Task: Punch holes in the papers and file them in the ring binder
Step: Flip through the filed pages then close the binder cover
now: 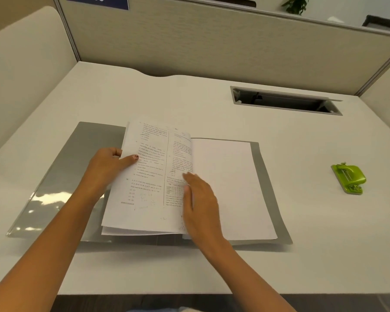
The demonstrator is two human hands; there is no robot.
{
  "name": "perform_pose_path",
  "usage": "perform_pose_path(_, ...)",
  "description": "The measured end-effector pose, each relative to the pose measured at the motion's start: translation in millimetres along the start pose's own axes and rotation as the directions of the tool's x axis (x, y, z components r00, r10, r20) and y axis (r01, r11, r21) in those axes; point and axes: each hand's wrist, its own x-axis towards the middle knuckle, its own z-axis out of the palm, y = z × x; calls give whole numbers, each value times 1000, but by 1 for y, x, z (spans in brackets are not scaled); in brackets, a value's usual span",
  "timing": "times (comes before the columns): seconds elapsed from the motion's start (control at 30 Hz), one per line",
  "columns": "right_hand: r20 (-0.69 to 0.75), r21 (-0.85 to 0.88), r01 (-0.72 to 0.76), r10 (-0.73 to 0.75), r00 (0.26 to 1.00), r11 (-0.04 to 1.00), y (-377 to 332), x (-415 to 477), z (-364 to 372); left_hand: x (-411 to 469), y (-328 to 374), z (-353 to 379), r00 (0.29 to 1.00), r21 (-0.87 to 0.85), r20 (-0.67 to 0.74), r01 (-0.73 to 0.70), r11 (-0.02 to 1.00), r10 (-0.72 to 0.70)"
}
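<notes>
The ring binder (77,167) lies open and flat on the white desk (212,104), in front of the person. Its grey covers are spread to both sides. On its right half lies a blank white sheet (230,188). A stack of printed papers (149,176) lies over the middle and the left half, and its left edge is lifted a little above the cover.

The left hand (106,167) holds this stack at its left edge. The thumb (131,158) lies on top of the printed page and the fingers are curled under the edge, so the papers are pinched between them. The right hand (200,203) rests on the right part of the printed page, near the line where it meets the blank sheet. Its fingers (189,179) are straight and close together, flat on the paper and holding nothing. They are a little blurred. The rings of the binder are hidden under the papers.

A green hole punch (349,179) stands on the desk well apart from the binder, on the right side, and no hand touches it. Behind it, a long cable slot (284,101) is set into the desk, near the beige partition (212,41).
</notes>
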Motion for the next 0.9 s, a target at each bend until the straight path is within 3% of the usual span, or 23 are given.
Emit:
perform_pose_path(0.1,30,-140,-130,135,990,982,43,1,8,1,-2,-1,1000,-47,7,7,999,-6)
perform_pose_path(0.23,-33,-275,-175,173,984,945,73,-5,8,1,-5,-2,1000,-72,4,20,997,-20)
perform_pose_path(0.47,-255,-423,-352,262,931,835,91,-15,-6,0,-9,-2,1000,-86,1,21,996,-21)
perform_pose_path(0.57,-336,-425,-449,324,884,786,94,-19,-21,-1,-9,-2,1000,-96,3,25,995,-25)
perform_pose_path(0.7,-327,-329,-519,421,846,788,94,-23,-47,-4,-8,-2,1000,-105,7,29,994,-28)
perform_pose_path(0.83,-334,-368,-694,608,720,619,87,-23,-71,-7,-6,-4,999,-122,18,41,992,-39)
perform_pose_path(0.9,-301,-280,-742,678,671,610,85,-22,-80,-8,-5,-3,999,-133,22,45,990,-43)
